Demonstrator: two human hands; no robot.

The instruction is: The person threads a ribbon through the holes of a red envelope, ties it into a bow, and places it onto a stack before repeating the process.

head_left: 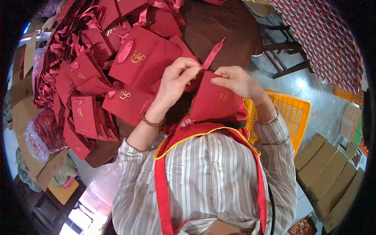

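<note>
My left hand (177, 81), with a beaded bracelet at the wrist, has thumb and fingertips pinched on a pink-red ribbon (214, 53) at the top edge of a dark red paper gift bag (213, 98). One ribbon end sticks up beyond the fingers. My right hand (236, 81), a bangle at its wrist, is closed on the bag's upper right edge, thumb on the front face. The bag leans against my red apron (199, 128) and carries a gold emblem. Just how the ribbon passes through the bag is hidden by my fingertips.
Many red gift bags (137, 58) with ribbon handles cover the brown-clothed table (219, 23) ahead and left. A yellow plastic crate (299, 113) stands at right, near folded cardboard (327, 168). Rows of round cans or cups (325, 35) fill the upper right. A plastic-wrapped bundle (45, 133) lies left.
</note>
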